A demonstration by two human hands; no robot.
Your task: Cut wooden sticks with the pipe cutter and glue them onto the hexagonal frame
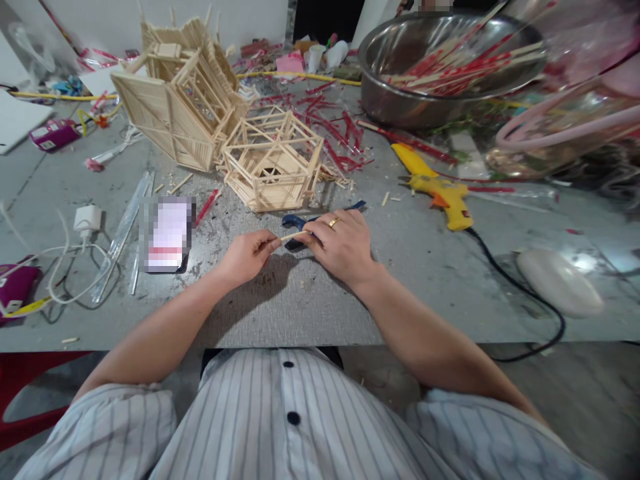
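A short, thin wooden stick (pixel 294 236) spans the gap between my two hands just above the table. My left hand (pixel 250 255) is closed, pinching the stick's left end between thumb and fingers. At the other end, my right hand (pixel 345 243) has its thumb and fingertips closed on the stick. A dark blue-handled hand tool (pixel 295 221) shows partly from under my right hand; its kind and whether that hand also grips it are hidden. Just beyond stands a hexagonal stick frame (pixel 273 163), beside a larger tilted stick model (pixel 185 100).
A yellow glue gun (pixel 440 190) lies at right, its black cord trailing past a white mouse-shaped object (pixel 560 281). Behind it stands a steel basin (pixel 440 107) of red-wrapped sticks. A phone (pixel 169 233), clear glue sticks (pixel 125 220) and a charger (pixel 89 219) lie left.
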